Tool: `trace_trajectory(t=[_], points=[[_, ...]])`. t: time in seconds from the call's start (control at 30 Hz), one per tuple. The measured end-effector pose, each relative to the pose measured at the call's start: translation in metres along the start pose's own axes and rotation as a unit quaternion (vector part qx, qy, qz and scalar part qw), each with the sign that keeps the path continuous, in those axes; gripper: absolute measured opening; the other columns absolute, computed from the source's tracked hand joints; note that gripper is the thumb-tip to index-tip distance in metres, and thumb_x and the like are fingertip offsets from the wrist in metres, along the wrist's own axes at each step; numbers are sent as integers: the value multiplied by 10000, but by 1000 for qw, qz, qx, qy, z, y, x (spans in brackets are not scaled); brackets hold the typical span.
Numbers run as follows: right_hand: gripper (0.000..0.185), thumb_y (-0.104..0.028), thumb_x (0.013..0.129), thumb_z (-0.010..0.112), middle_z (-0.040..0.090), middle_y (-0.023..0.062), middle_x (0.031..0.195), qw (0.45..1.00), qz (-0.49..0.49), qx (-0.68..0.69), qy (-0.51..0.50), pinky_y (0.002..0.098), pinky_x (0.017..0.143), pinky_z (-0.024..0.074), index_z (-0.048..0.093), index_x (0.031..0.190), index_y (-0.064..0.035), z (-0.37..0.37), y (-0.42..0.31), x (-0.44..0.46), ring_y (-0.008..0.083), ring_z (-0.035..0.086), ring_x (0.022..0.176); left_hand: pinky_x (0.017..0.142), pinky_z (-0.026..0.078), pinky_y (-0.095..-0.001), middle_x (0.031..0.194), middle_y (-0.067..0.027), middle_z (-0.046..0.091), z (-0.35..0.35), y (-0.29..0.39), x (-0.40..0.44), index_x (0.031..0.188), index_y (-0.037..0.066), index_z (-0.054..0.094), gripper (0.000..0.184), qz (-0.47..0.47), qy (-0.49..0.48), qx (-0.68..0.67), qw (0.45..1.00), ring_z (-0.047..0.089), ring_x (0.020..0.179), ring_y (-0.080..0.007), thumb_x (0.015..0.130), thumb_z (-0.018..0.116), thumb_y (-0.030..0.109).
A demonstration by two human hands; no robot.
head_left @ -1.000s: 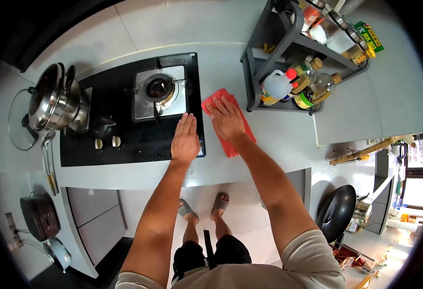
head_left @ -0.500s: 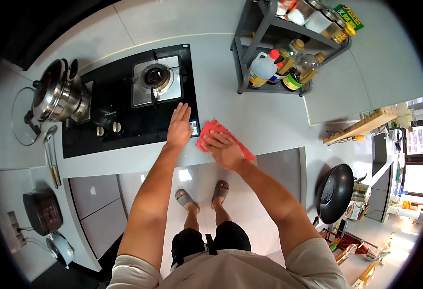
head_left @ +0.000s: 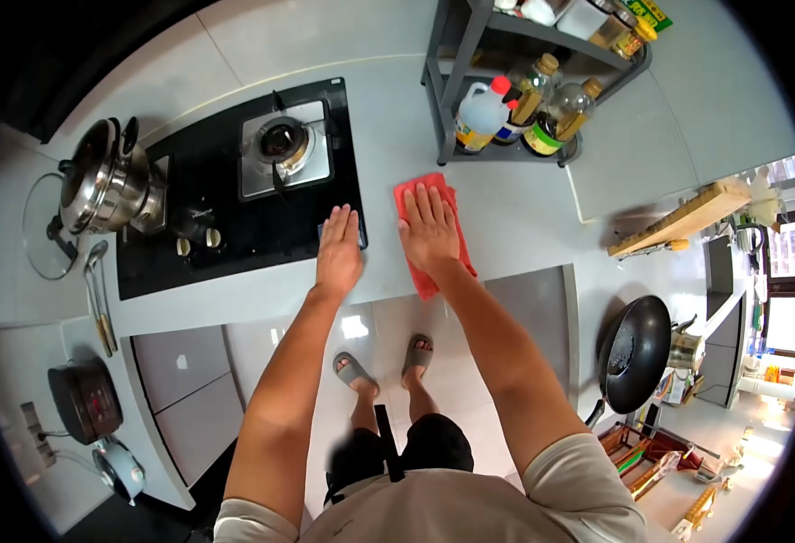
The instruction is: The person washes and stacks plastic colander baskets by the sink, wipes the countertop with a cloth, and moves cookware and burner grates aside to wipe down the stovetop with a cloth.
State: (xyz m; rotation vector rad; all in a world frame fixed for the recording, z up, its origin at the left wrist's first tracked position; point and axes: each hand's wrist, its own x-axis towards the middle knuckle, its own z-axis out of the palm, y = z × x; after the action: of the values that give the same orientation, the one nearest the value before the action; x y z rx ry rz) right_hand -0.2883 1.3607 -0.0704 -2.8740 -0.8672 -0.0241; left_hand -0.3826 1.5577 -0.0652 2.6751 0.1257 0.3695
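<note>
Head view: what sits nearest?

Grey sandals (head_left: 418, 356) on the floor, below the counter (head_left: 515, 222). Black wok (head_left: 637, 353) off to the right, well apart from both hands.

And the left hand (head_left: 339, 261)?

Palm down over the near right corner of the black stove (head_left: 262, 235). Fingers straight, lightly together, gripping nothing. Cannot tell how firmly it bears down.

Right hand (head_left: 431, 235)?

Flat on a red cloth (head_left: 425, 278). Fingers straight, slightly spread; no pinch seen.

Place of the cloth?

On the counter, right of the stove and apart from it. Near end reaches the counter's near edge; far end shows beyond the fingertips.

Farther off?

Two knobs (head_left: 213, 238) on the stove, left of the left hand. Steel pot (head_left: 112, 195) at the stove's left end. Burner (head_left: 282, 140) beyond, toward the far right of the stove.

Right of that?

Dark grey rack (head_left: 468, 59). Lower shelf carries bottles; jug (head_left: 483, 110) with a red cap stands leftmost.
</note>
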Motion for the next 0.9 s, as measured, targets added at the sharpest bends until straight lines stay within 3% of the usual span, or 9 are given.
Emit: trace_trajectory(t=[0.2,0.4,0.5,0.53,0.67,0.77,0.9], points=[[692,-454,1093,408,227,81,1764,995,-53,25,-76,471,1324,155,236,1701,-171,-25,-14,-64,296,164,1634,1291,269,-500,1636,-191,451,15,5,-7,1504,-33,525,598,-13,2,43,999,368,1556,-367,907,542,-50],[668,-449,1105,384,218,99,1768,996,50,-34,-68,484,1323,136,257,1696,-164,-32,63,-60,311,156,1637,1294,278,-470,1646,-189,441,7,-4,0,1516,-27,519,630,7,-36,28,999,372,1557,-362,890,548,-80],[655,-446,1117,356,203,109,1771,994,109,11,-4,490,1322,122,267,1692,-144,-18,54,-45,317,146,1639,1302,268,-448,1656,-182,429,-3,-8,4,1525,-18,515,648,-5,-87,10,996,361,1565,-345,882,537,-93],[663,-453,1124,333,173,113,1778,992,121,12,-24,486,1325,110,234,1699,-137,-16,43,-45,318,128,1643,1305,265,-432,1662,-175,423,-4,-9,3,1535,-9,508,668,-7,-93,5,996,354,1570,-331,874,533,-101],[695,-482,1121,327,115,84,1793,994,60,-27,-89,472,1331,82,165,1714,-158,-19,-33,-62,296,80,1653,1298,284,-430,1661,-175,425,-4,-8,-6,1533,-14,507,680,-18,-92,-10,996,354,1569,-332,860,558,-94],[703,-487,1115,347,110,71,1796,992,-16,52,-114,474,1331,79,170,1716,-169,-10,-68,-75,286,74,1655,1294,298,-428,1656,-179,429,-15,0,-22,1524,-20,515,689,-38,-80,-11,996,364,1562,-340,843,568,-109],[695,-486,1101,392,187,76,1779,987,-87,54,-122,486,1328,111,238,1700,-170,-16,-27,-81,294,155,1641,1287,321,-405,1651,-173,434,-45,-1,-45,1531,-9,507,719,-69,-53,3,996,380,1549,-347,832,509,-176]])
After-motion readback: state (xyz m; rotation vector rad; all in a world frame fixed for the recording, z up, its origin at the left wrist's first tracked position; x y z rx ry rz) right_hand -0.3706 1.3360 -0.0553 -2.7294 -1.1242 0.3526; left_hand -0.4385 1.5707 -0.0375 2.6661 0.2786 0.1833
